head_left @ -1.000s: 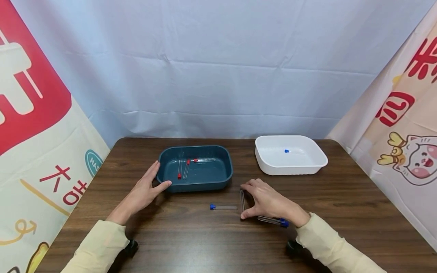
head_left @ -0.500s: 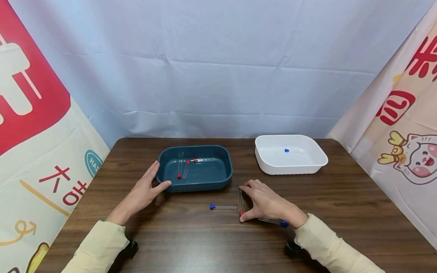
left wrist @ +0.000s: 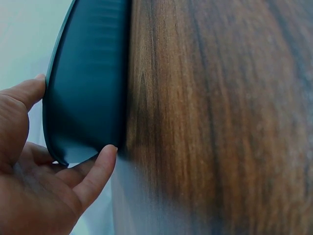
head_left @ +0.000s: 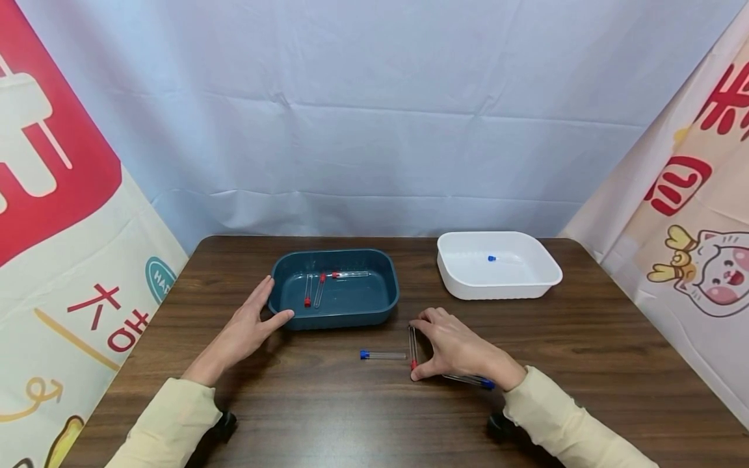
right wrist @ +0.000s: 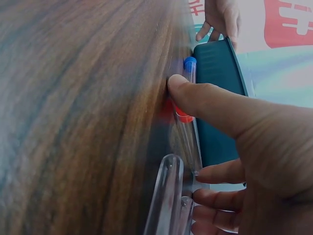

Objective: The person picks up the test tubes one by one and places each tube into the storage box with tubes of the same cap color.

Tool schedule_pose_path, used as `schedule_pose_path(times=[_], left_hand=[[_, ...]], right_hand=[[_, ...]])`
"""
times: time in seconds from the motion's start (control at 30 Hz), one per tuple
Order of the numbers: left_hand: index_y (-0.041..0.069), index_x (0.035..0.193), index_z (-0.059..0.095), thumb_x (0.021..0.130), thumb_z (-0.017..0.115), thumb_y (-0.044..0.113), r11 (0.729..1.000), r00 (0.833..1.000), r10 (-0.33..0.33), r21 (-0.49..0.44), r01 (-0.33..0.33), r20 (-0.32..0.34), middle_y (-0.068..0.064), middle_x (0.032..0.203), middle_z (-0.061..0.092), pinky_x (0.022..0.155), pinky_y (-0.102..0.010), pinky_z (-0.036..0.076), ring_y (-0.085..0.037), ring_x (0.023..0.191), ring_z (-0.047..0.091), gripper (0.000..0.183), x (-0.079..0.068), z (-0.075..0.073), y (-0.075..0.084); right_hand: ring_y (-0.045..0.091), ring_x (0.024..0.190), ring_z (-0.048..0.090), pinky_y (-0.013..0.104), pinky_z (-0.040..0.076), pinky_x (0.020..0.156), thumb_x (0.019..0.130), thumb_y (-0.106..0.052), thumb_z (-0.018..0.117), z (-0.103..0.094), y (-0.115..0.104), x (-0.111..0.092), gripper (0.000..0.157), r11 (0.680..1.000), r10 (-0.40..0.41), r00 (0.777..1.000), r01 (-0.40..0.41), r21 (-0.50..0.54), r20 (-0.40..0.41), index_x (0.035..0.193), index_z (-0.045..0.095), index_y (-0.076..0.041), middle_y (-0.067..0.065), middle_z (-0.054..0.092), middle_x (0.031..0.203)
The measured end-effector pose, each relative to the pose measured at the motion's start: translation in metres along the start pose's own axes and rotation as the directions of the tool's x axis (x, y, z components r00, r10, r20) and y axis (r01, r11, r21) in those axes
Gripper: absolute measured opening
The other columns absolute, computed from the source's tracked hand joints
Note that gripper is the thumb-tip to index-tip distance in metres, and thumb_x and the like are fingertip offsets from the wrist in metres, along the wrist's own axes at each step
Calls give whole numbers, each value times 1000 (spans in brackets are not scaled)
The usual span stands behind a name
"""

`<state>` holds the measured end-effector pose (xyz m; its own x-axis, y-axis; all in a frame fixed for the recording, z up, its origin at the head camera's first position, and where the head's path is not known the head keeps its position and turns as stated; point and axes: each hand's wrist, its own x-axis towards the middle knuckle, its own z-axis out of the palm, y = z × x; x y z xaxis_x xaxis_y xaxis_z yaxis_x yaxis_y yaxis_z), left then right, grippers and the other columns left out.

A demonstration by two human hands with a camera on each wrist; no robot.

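My right hand point(head_left: 453, 341) pinches a clear test tube point(head_left: 413, 343) with a red cap lengthwise on the table, thumb at the cap and fingers at the rounded end. In the right wrist view, the thumb partly covers its red cap point(right wrist: 182, 115). Just left lies a blue-capped test tube point(head_left: 386, 355). Below the right wrist lie more test tubes point(head_left: 462, 377) with blue caps, partly hidden by the hand. With fingers spread, my left hand point(head_left: 248, 328) touches the left corner of a dark blue basin point(head_left: 342, 320); its thumb rests on the rim point(left wrist: 47, 83).
Several red-capped test tubes point(head_left: 318, 291) lie inside the blue basin. At the back right stands a white basin point(head_left: 497, 292) with a blue-capped tube point(head_left: 492, 259) in it. Both basins stand on a dark wooden table point(head_left: 351, 416), with a pale cloth point(head_left: 374, 130) hanging behind.
My right hand has shifted slightly left and toward me, and the tube moved a little left with its red cap coming into sight. The left hand has stayed on the blue basin.
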<state>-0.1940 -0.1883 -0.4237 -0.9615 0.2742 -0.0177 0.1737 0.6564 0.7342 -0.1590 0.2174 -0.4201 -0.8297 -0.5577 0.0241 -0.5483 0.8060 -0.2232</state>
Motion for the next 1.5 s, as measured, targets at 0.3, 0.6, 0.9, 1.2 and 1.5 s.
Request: schedule_pose_path(times=[0.3, 0.6, 0.9, 1.2, 1.5], left_hand=[[5, 166, 8, 104, 60, 49, 1000, 1000, 3, 1, -3, -6, -16, 173, 4, 119, -67, 18, -43, 156, 10, 92, 0, 0, 0], [5, 166, 8, 103, 60, 53, 1000, 1000, 2, 2, -2, -7, -16, 173, 3, 119, -67, 18, -43, 156, 10, 94, 0, 1, 0], [5, 166, 8, 104, 59, 49, 1000, 1000, 1, 1, -1, -3, -15, 173, 2, 119, -66, 18, -43, 156, 10, 92, 0, 0, 0], [6, 166, 8, 103, 59, 53, 1000, 1000, -2, 3, 2, -5, -15, 173, 3, 119, -67, 18, -43, 156, 9, 94, -1, 1, -1], [5, 166, 8, 103, 59, 52, 1000, 1000, 1, 3, -1, -6, -15, 173, 3, 119, -67, 17, -43, 156, 9, 93, -1, 0, 1]], right_hand=[[23, 104, 51, 44, 49, 90, 70, -49, 92, 0, 2, 3, 83, 999, -8, 1000, 8, 33, 5, 129, 65, 3, 9, 57, 118], [24, 106, 53, 45, 49, 94, 71, -46, 92, 0, 5, 3, 81, 998, -24, 1000, 25, 55, -17, 129, 63, 3, 9, 59, 117], [25, 114, 54, 46, 49, 100, 72, -45, 92, -8, 3, 0, 83, 997, -11, 999, 14, 76, -46, 133, 61, 3, 10, 60, 124], [21, 117, 54, 45, 50, 100, 73, -45, 93, -26, -4, 0, 85, 993, -3, 997, 12, 114, -79, 136, 59, 1, 9, 59, 129], [23, 122, 54, 45, 50, 102, 75, -44, 91, -42, -9, 7, 85, 988, 6, 996, 8, 155, -88, 140, 57, -1, 8, 57, 133]])
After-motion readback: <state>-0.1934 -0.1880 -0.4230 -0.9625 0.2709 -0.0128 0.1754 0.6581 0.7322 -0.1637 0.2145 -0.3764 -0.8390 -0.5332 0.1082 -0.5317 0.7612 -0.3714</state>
